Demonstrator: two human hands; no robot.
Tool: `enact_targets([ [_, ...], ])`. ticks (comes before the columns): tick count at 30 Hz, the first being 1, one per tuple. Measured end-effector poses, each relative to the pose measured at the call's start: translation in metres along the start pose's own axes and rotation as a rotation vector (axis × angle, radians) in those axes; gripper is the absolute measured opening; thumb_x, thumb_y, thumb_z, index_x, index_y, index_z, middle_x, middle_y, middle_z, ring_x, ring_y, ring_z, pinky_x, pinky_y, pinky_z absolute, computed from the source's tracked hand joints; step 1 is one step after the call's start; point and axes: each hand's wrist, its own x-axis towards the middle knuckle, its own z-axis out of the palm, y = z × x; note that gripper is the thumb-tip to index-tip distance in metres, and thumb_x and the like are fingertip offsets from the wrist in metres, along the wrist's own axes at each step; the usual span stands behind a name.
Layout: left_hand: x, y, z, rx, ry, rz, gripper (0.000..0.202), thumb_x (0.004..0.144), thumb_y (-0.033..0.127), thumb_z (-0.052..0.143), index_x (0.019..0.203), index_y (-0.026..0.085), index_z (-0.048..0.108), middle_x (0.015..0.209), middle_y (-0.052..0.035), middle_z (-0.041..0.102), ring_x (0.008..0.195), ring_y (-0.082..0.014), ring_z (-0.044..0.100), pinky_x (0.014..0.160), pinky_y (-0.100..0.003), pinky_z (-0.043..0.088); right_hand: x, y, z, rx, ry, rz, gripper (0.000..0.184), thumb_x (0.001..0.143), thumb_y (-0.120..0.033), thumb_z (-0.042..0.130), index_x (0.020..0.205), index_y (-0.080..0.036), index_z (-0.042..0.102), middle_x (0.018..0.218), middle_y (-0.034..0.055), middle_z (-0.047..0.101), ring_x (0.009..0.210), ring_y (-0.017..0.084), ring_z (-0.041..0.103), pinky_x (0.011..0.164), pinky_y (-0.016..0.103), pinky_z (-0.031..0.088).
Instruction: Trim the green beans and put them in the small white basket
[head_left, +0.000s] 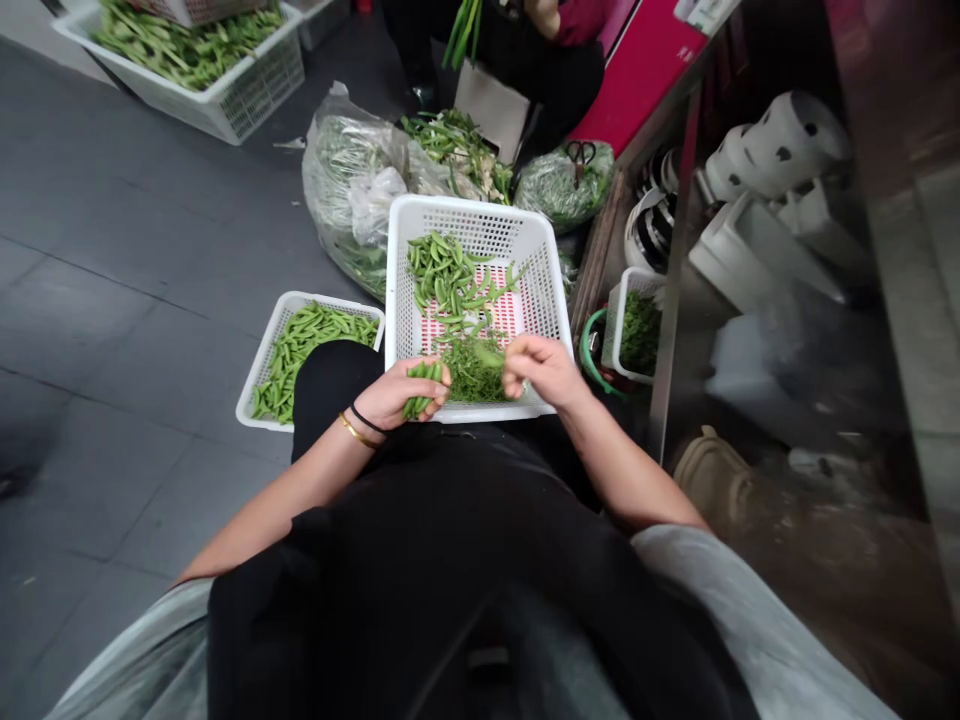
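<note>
My left hand (391,394), with a black band and a gold bracelet at the wrist, is closed round several green pea pods (424,384) at the near left of a large white basket (556,290). Over the basket's near right side, my right hand (546,370) is pinched, and a blurred pea pod (490,357) shows at its fingertips. Between the hands lies a heap of thin green trimmings (471,378). Farther back in the basket sits a loose pile of pea pods (444,272).
At left, a smaller white basket (281,318) holds many pods. Bagged greens (352,165) lie beyond the big basket; scissors (579,160) rest on another bag (551,190). A co-worker (517,50) sits ahead. A metal-edged shelf (679,270) runs along the right.
</note>
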Motion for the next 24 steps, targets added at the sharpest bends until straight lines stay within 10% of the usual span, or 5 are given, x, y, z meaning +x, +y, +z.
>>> enact_targets([
  [3, 0.003, -0.001, 0.001, -0.029, 0.038, -0.014, 0.030, 0.062, 0.023, 0.077, 0.081, 0.011, 0.058, 0.058, -0.0007, 0.061, 0.039, -0.0089, 0.051, 0.033, -0.018, 0.037, 0.002, 0.000, -0.010, -0.037, 0.095, -0.044, 0.024, 0.081, -0.037, 0.061, 0.073, -0.017, 0.051, 0.056, -0.0042, 0.059, 0.044, 0.008, 0.056, 0.042, 0.018, 0.045],
  [12, 0.006, -0.003, 0.006, 0.055, 0.123, 0.066, 0.033, 0.059, 0.026, 0.081, 0.074, 0.012, 0.055, 0.051, 0.0025, 0.056, 0.038, -0.0079, 0.051, 0.036, -0.017, 0.040, 0.007, 0.010, 0.034, -0.537, -0.261, -0.299, 0.018, 0.087, -0.029, 0.054, 0.074, -0.016, 0.058, 0.069, 0.0000, 0.063, 0.063, 0.009, 0.058, 0.062, 0.021, 0.045],
  [20, -0.004, 0.000, -0.008, 0.077, 0.049, 0.008, 0.030, 0.061, 0.027, 0.078, 0.077, 0.013, 0.057, 0.060, -0.0035, 0.063, 0.037, -0.0084, 0.050, 0.032, -0.018, 0.037, 0.001, -0.015, -0.031, -0.531, 0.378, -0.229, 0.026, 0.090, -0.045, 0.046, 0.092, -0.020, 0.055, 0.078, 0.0031, 0.061, 0.062, 0.012, 0.058, 0.055, 0.025, 0.048],
  [24, -0.002, 0.001, -0.004, 0.133, -0.033, -0.028, 0.029, 0.062, 0.030, 0.076, 0.077, 0.013, 0.058, 0.059, -0.0040, 0.063, 0.035, -0.0087, 0.048, 0.032, -0.018, 0.035, 0.001, -0.016, -0.004, -0.979, -0.002, -0.363, 0.025, 0.088, -0.041, 0.053, 0.097, -0.019, 0.061, 0.096, 0.0096, 0.062, 0.084, 0.019, 0.059, 0.074, 0.032, 0.049],
])
